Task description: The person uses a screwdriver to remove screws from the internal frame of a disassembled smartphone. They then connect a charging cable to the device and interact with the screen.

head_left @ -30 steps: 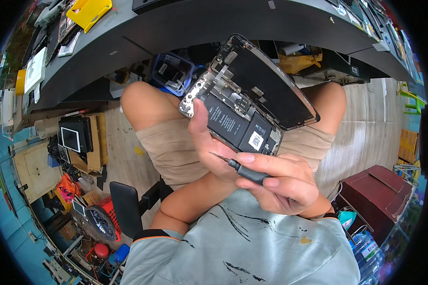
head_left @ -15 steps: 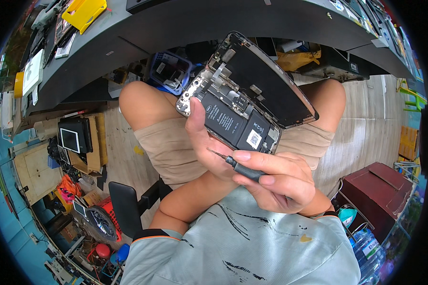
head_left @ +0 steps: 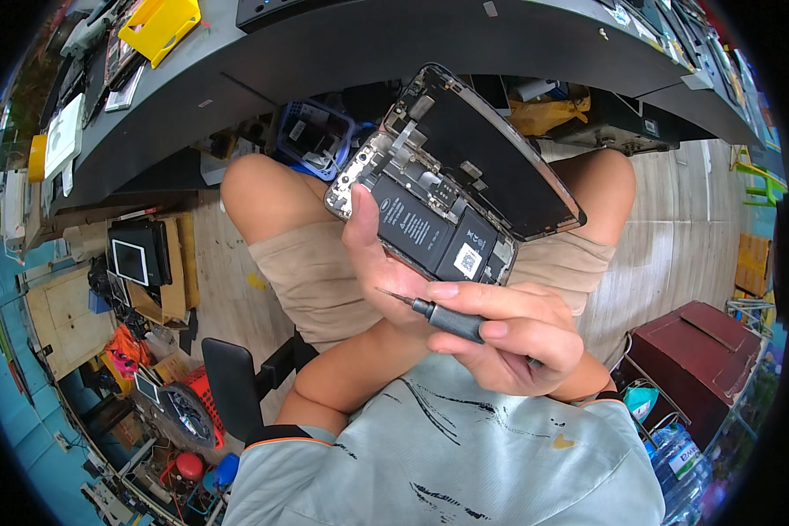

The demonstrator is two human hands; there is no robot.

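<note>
Held over the lap, the opened phone (head_left: 451, 188) looks light but fragile, best gripped by its frame edges as the left hand (head_left: 379, 263) does, while the right hand (head_left: 508, 337) pinches a small screwdriver (head_left: 443, 317).

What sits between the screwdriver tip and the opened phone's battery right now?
In the head view, only the left hand gripping the opened phone: the screwdriver tip hovers over its palm, below the battery.

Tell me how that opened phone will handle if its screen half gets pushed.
The phone, held in the left hand, has its screen swung open, so the screen probably flops. Its insides look fragile. The frame seems stiff.
</note>
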